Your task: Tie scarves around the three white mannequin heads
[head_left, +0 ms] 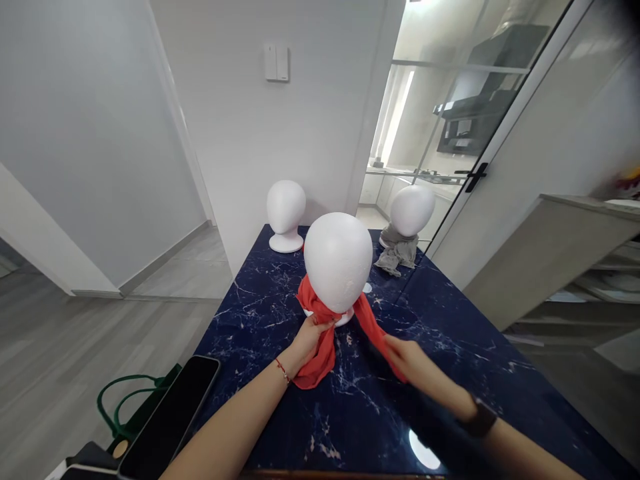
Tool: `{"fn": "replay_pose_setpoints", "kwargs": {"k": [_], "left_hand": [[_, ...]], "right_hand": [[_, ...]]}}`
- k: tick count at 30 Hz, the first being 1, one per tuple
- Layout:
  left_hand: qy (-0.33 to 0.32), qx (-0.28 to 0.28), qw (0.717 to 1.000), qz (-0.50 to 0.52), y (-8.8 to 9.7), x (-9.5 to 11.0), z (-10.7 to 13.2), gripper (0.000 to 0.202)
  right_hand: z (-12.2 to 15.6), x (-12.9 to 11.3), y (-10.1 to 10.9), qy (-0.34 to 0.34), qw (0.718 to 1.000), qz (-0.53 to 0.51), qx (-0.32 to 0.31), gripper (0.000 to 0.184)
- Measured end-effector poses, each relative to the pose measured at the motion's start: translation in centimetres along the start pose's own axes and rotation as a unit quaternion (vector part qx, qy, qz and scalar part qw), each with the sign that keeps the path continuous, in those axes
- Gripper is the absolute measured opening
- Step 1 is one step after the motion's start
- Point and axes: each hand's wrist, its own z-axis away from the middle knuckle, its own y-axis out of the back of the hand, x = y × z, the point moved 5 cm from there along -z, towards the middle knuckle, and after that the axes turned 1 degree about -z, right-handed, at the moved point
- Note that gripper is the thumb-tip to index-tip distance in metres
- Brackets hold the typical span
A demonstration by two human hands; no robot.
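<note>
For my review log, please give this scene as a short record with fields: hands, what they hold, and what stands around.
Left hand: holds the red scarf just below the front head
Right hand: grips the scarf's other end, out to the right
Red scarf: around the front head's neck, both ends in front
Back left head: white, bare
Back right head: grey scarf at its neck
Surface: dark blue table
Beside left forearm: phone

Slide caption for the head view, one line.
Left hand and right hand hold a red scarf around the neck of a white mannequin head; bare head and grey-wrapped head behind.
</note>
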Motion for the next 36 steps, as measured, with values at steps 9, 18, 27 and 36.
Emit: {"fn": "replay_pose_setpoints", "kwargs": {"k": [9,18,27,36], "left_hand": [[0.001,-0.008,1.0,0.007,-0.3,0.3,0.7,0.036],[0.018,0.003,0.999,-0.047,-0.5,0.1,0.9,0.047],[0.008,0.03,0.996,-0.085,-0.1,-0.1,0.7,0.038],[-0.016,0.046,0.995,-0.082,-0.5,0.6,1.0,0.033]], "right_hand": [[-2.8,-6.9,-6.5,0.12,0.983,0.138,-0.029,0.026],[-2.7,-6.7,-7.2,0.193,0.977,0.096,0.004,0.022],[0.7,-10.4,-5.0,0.419,0.897,0.069,0.121,0.014],[0.3,-14.9,-1.6,0.433,0.894,0.035,0.108,0.015]]}}
